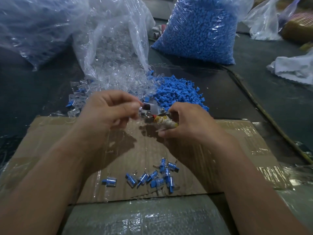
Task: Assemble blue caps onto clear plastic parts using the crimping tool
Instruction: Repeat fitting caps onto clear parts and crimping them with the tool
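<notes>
Near centre, over a flat cardboard sheet covered in glossy, wrinkled film, the two hands meet.

- Left hand: fingers curled, thumb and forefinger pinching a small clear part at the metal head of the crimping tool.
- Right hand: fingers clenched round the tool's handle, which is wrapped in frayed yellow-white tape.
- The tool's head is blurred and partly hidden by the fingers. Cannot tell whether a cap sits in the part.

Just beyond the far edge of the cardboard, two loose heaps lie on the dark matte counter. Clear parts are on the left, glassy and angular. Blue caps are on the right, matte and finned. The heaps touch where they meet.

Behind them stand thin crinkled plastic bags, one of clear parts and one of blue caps. A third bag at far left has hazy contents and is cut off by the frame.

Between the forearms, close to the near edge, a cluster of assembled pieces lies scattered, each a clear body with a blue insert. Bare cardboard shows on both sides of the cluster. A crumpled white cloth lies at far right.
</notes>
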